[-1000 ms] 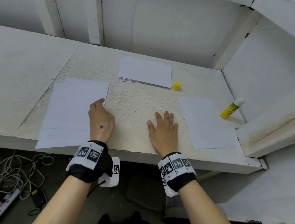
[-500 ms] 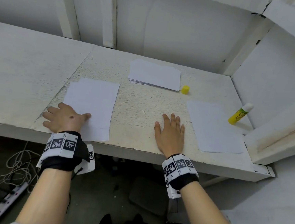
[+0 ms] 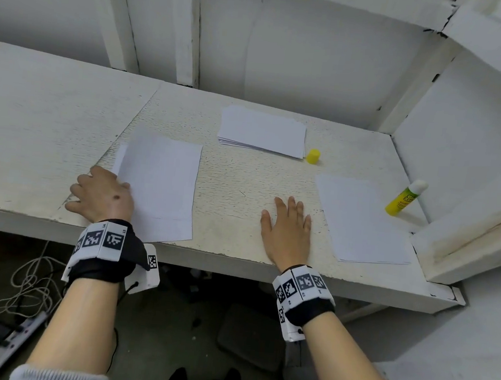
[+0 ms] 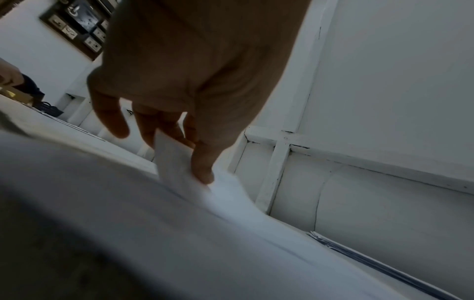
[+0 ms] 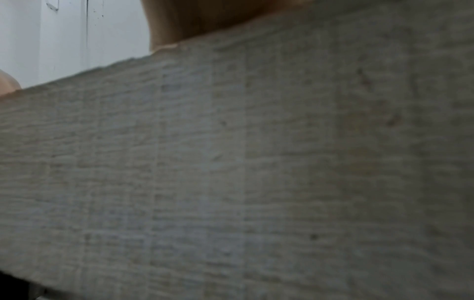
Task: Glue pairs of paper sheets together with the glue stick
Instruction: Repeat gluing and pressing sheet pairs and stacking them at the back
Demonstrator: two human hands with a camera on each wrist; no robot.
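1. The left grip [image 3: 102, 195] is at the left edge of the left paper sheets [image 3: 161, 188]. In the left wrist view its fingers [image 4: 202, 168] have that edge pinched and lifted off the table [image 3: 243, 186], with thumb and forefinger closed on the paper. The lifted corner is thin and floppy, so a quick pull could crease or tear it.
2. A second sheet's edge peeks out to the left beneath the top one. If the two are already glued and the glue is wet, lifting by one layer could peel or skew the pair. I cannot tell whether they are bonded.
3. The right grip [image 3: 288, 226] lies flat and empty on the table, fingers straight, holding nothing. It is not pinning the sheets the left grip works on, so they may slide toward the table's near edge, which they already overhang, and fall.
4. The glue stick [image 3: 404, 197] stands uncapped, leaning at the wall well to the right of the right grip, beyond the single sheet [image 3: 358, 220]. Its yellow cap [image 3: 312, 156] sits farther out, ahead of that grip, beside the paper stack [image 3: 262, 130]. Left open, the glue may dry; a careless reach across could topple it onto the sheet.
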